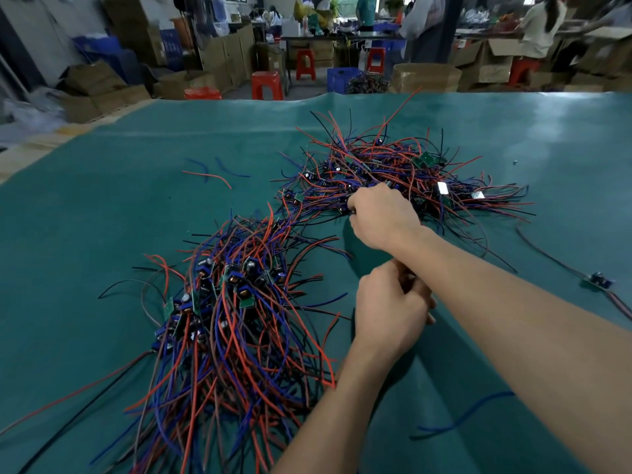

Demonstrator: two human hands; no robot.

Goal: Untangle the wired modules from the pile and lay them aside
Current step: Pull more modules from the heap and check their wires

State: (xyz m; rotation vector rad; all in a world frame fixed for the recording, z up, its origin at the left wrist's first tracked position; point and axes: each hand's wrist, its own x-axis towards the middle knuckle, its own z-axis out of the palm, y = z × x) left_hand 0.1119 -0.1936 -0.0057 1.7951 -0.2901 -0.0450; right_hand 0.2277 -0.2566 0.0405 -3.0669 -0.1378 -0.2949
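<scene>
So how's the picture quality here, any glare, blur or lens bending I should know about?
Head view: sharp on both hands and the wire piles; pale glare streaks the green table mat at far right; the wide-angle lens bows the table's far edge; the background workshop is soft, and the cardboard boxes at far left look smeared; the right forearm throws a soft shadow on the mat.

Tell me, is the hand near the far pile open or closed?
Closed. The right hand has its fingers curled into the far pile, apparently gripping a module; what exactly it holds is hidden.
</scene>
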